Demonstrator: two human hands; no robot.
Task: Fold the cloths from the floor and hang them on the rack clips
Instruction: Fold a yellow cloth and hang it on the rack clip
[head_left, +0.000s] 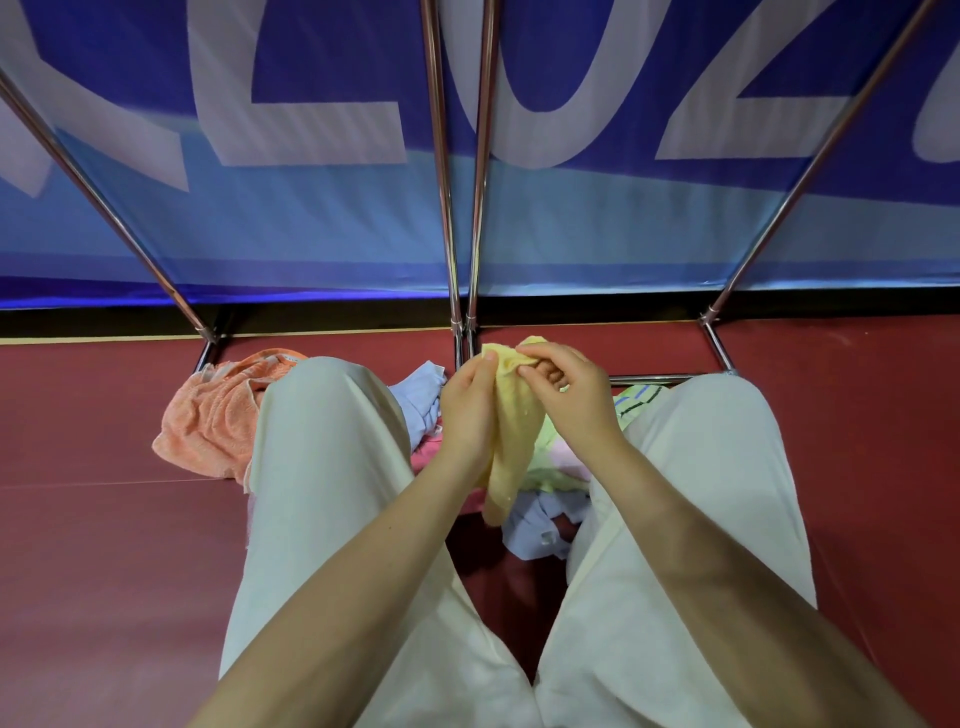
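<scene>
At far left a rumpled orange terry cloth (208, 415) lies unfolded on the red floor (78, 545), and a light blue cloth (423, 395) sits bunched by the knee. The left hand (470, 410) and right hand (566, 392) both pinch the top edge of a yellow cloth (511, 441) hanging between them, above more heaped cloths. Nothing shows hung on the metal rack poles (441, 156); judging by this, most work remains.

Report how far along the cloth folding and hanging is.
Done: nothing visibly hung; no rack clips are in view, only the rack legs. In hand: the left hand and right hand both hold the yellow cloth up by its top edge. Left: the orange towel, light blue cloth and others still lie on the red floor.
</scene>
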